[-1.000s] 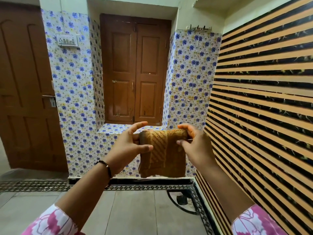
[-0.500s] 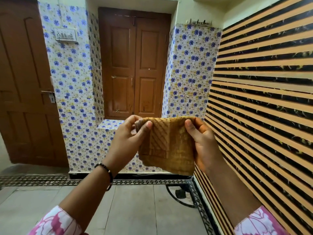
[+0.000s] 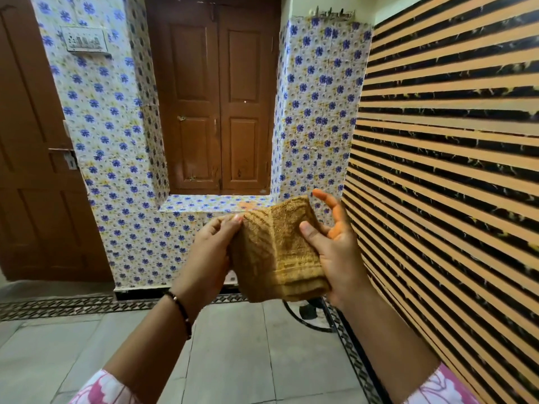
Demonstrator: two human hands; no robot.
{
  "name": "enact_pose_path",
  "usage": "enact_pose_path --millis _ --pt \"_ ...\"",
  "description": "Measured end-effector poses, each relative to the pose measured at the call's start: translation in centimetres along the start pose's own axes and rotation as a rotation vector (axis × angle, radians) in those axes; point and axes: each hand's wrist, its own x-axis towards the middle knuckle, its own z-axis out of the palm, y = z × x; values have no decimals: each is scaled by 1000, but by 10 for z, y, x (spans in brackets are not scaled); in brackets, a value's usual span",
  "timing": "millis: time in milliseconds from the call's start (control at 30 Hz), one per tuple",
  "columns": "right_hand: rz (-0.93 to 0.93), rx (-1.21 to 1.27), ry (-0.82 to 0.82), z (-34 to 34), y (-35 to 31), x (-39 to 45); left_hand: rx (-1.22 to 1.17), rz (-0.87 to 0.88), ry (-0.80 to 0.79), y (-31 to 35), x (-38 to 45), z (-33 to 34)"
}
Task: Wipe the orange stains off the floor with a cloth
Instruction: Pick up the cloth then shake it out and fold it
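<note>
Cloth [image 3: 277, 252] hangs folded between our hands, well above the floor [image 3: 233, 345] at six o'clock; left hand [image 3: 213, 252] pinches its top corner, right hand [image 3: 335, 252] thumbs it, fingers spread.

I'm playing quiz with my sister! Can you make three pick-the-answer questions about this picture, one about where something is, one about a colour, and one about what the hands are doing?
1. Where is the cloth?
A. flat on the floor
B. up in the air between both hands
C. hanging on the door

2. What colour are the flowers on the wall tiles?
A. blue
B. red
C. green

3. What is the left hand doing?
A. hanging idle
B. pressing the floor
C. pinching the cloth's edge

Answers:
1 B, the left hand and right hand hold it well above the floor.
2 A, blue blossoms cover the tiles.
3 C, its fingertips grip the cloth's upper left edge.
</note>
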Motion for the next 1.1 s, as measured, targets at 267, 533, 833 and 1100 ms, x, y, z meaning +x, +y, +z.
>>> enact_pose_path --millis 267,533,833,1100 --pt "126 11 57 -4 6 7 -156 -157 -82 -32 -14 -4" --pt "241 30 132 -38 14 -58 125 223 -61 -50 -22 23" --pt "180 -71 579 -100 -25 -216 210 80 -517 -101 -112 111" --pt "127 -182 912 -142 -76 -427 112 -47 -912 -132 -292 194"
